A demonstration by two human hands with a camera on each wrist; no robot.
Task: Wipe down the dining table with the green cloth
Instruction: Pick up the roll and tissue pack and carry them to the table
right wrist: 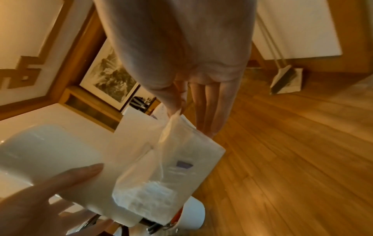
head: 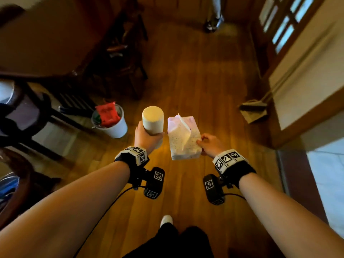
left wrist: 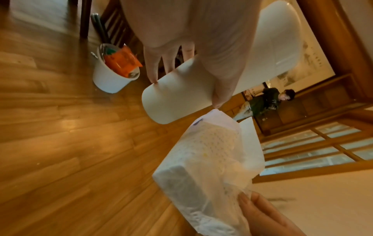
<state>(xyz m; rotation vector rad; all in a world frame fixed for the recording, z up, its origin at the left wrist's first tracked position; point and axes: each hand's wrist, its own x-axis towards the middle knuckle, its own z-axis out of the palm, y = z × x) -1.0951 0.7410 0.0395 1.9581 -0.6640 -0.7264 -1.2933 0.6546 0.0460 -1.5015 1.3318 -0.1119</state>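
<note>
I stand on a wooden floor with both arms held out. My left hand [head: 147, 136] grips a cream cylindrical container [head: 153, 118] upright; its fingers [left wrist: 153, 71] wrap round the container [left wrist: 177, 95]. My right hand [head: 210, 144] pinches the plastic wrapper edge of a soft tissue pack [head: 183, 140], which hangs beside the container. The pinch [right wrist: 177, 110] shows at the top of the pack [right wrist: 171, 175]. The dining table [head: 46, 40] lies at the upper left, apart from both hands. No green cloth shows in any view.
A white bucket [head: 111, 125] holding a red packet stands on the floor at the left, by dark wooden chairs [head: 121, 58]. A broom and dustpan [head: 253, 110] lean on the right wall. Another person's feet [head: 214, 23] are far ahead. A tiled doorway [head: 327, 174] opens at the right.
</note>
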